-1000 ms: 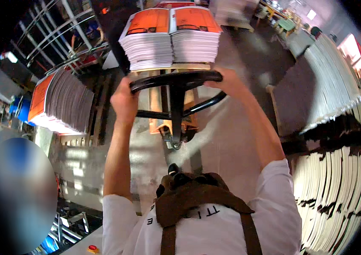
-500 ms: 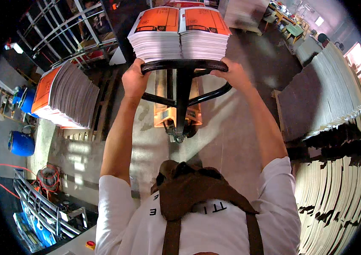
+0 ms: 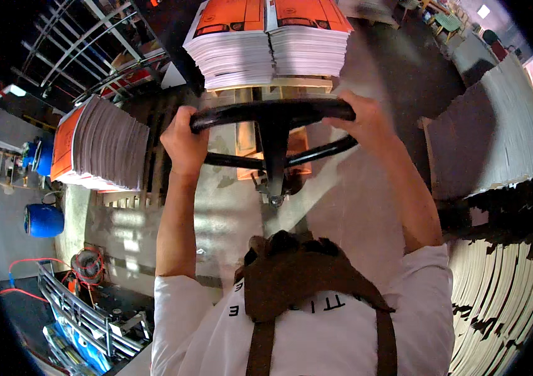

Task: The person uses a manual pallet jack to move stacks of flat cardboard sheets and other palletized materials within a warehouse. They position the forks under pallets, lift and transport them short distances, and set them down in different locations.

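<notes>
Both arms reach forward to the black loop handle [image 3: 273, 114] of an orange pallet jack [image 3: 299, 169]. My left hand [image 3: 184, 139] is wrapped round the handle's left end, and my right hand [image 3: 362, 118] grips its right end. Beyond the handle, two side-by-side stacks of printed sheets with orange tops [image 3: 235, 53] rest on a wooden pallet [image 3: 307, 83]. The jack's orange body sits below the handle, in front of that pallet. Part of the jack is hidden behind the handle and its shaft.
At the left, another stack of orange-topped sheets [image 3: 106, 147] stands on a pallet, with a blue barrel [image 3: 45, 220] nearer. Tall grey board stacks [image 3: 489, 135] and pale sheet stacks [image 3: 498, 294] line the right. A metal rack [image 3: 88, 47] is far left; a red hose [image 3: 34, 260] lies lower left.
The handle has come nearer and lower, with both hands still on it. The stacks ahead look larger and sit higher in view, and the pallet's edge beneath them now shows.
</notes>
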`<state>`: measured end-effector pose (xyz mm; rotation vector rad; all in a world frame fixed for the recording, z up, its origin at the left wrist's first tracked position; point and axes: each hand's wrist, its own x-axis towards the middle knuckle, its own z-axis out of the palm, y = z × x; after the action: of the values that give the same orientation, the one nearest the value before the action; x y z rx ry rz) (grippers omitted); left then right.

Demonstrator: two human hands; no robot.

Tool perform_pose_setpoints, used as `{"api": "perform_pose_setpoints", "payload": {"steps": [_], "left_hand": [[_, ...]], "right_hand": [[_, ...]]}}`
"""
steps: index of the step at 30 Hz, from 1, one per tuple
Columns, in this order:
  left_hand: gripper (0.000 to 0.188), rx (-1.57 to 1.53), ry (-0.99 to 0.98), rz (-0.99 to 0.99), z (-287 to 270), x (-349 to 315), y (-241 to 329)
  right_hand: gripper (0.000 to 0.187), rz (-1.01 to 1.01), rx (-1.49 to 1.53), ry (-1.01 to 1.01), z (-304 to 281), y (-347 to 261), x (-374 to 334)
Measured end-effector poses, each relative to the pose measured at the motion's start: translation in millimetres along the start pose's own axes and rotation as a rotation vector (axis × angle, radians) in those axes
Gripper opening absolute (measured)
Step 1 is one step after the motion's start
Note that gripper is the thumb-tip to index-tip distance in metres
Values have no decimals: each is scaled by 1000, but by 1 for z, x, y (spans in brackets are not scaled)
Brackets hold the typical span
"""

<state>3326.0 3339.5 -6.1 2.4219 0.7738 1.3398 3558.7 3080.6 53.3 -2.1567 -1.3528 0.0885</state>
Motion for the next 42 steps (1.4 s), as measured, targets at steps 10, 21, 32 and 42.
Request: {"api": "perform_pose_setpoints", "payload": {"steps": [10, 21, 32, 42], "left_hand": [[31, 50, -36, 74, 51, 60, -20], [27, 54, -77, 262, 91, 93, -54], [33, 13, -113, 351, 89, 90, -75], [26, -107, -130, 34, 87, 102, -29]], "right_hand": [[52, -40, -191, 152, -5, 21, 49], [40, 66, -313, 601, 76, 42, 99], [14, -64, -366, 556, 72, 35, 102], [38, 122, -370, 349, 41, 57, 92]]}}
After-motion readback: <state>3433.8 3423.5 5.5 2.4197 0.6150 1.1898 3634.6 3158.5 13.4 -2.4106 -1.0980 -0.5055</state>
